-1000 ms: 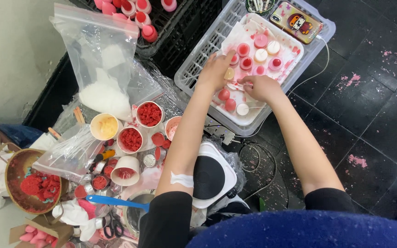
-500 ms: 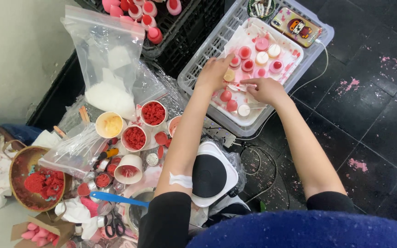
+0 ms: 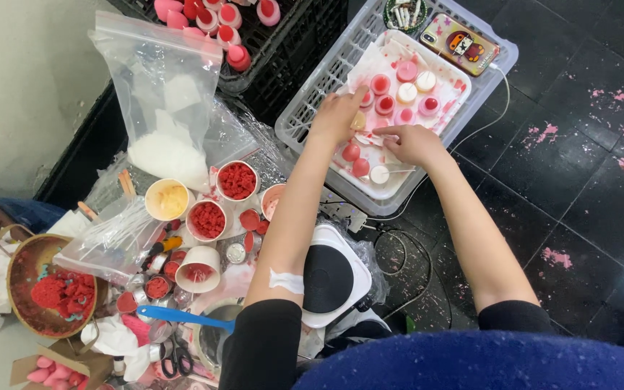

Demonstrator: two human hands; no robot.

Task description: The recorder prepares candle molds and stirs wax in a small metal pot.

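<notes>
Two hands work over our white plastic tray (image 3: 448, 87) of small round red, pink and white wax pieces (image 3: 391, 94). Our left hand (image 3: 337, 115) curls on a small tan piece (image 3: 358, 121); just right, our right hand (image 3: 413, 143) pinches beside it, equally near.

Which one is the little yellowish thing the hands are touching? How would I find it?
Find the pale plastic crate at the top, with a white tray of round pink, red and white pieces inside. At the tray's left edge the left hand and right hand nearly meet. Between them sits the small tan piece, the only yellowish one there.
</notes>
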